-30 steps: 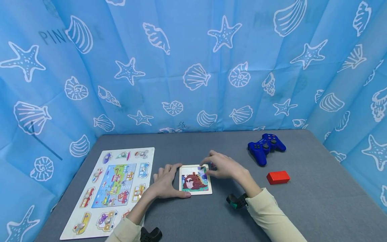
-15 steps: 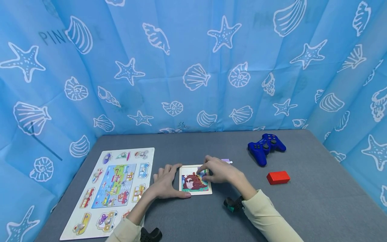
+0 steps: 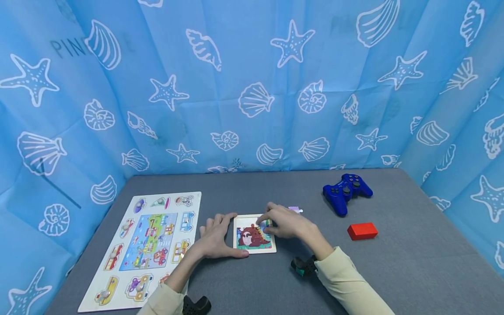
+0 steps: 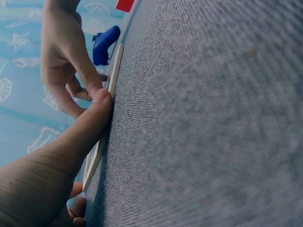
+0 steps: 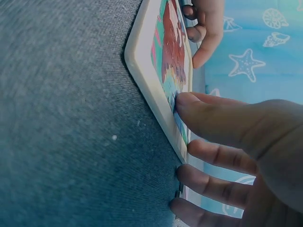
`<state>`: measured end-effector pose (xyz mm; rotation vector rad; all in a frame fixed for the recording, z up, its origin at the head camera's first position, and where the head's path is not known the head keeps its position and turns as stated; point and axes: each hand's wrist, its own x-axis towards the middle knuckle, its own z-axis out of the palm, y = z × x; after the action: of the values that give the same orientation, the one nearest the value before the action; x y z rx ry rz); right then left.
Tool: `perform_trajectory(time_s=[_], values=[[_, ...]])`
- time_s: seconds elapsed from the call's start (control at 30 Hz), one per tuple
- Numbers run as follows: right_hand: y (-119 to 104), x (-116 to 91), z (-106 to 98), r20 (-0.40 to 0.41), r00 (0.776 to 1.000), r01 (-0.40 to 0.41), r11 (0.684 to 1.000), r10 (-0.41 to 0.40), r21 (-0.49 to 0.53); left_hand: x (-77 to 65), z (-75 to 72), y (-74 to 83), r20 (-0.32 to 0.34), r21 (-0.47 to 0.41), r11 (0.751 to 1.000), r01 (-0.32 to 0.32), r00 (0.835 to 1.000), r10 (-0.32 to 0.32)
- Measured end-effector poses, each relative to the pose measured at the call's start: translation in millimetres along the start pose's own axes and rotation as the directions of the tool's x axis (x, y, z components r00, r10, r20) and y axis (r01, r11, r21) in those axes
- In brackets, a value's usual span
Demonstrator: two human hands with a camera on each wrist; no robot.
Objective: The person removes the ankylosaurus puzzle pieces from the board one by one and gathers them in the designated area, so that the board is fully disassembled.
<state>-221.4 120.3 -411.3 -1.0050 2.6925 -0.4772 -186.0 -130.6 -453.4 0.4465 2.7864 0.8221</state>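
A small square jigsaw puzzle (image 3: 252, 238) in a pale wooden tray (image 3: 256, 251) lies mid-table, showing a brown-red animal with yellow spikes. Its upper left part is bare. My left hand (image 3: 214, 238) grips the tray from the left, thumb at the near edge and index finger at the far left corner. Over the right half bends my right hand (image 3: 289, 221), thumb and index finger pinching a puzzle piece that they largely cover. In the right wrist view the thumb (image 5: 208, 111) meets a blue-green part of the picture; the other fingers reach past the tray's edge.
A loose light purple puzzle piece (image 3: 295, 209) lies behind my right hand. Left stands a large white peg puzzle board (image 3: 118, 236) with vehicle pieces. A blue game controller (image 3: 345, 192) and a red block (image 3: 362, 231) lie at right. A blue shell-patterned curtain (image 3: 252, 122) hangs behind the table.
My right hand has moved left and slightly toward me, from the tray's upper right corner onto the picture, uncovering the purple piece. In the last half second it stays put; my left hand holds still.
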Motion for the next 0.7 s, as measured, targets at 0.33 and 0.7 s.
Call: perform_trajectory(time_s=[0.33, 0.7], values=[[-2.0, 0.0, 0.5, -0.016, 1.0, -0.025, 1.0, 0.025, 0.019, 0.7, -0.3, 0.6, -0.001, 0.006, 1.0, 0.007, 1.0, -0.007], [-3.4, 0.3, 2.1, -0.048, 0.998, -0.039, 0.999, 0.04, 0.034, 0.1, 0.0, 0.0, -0.001, 0.007, 1.0, 0.008, 1.0, -0.008]])
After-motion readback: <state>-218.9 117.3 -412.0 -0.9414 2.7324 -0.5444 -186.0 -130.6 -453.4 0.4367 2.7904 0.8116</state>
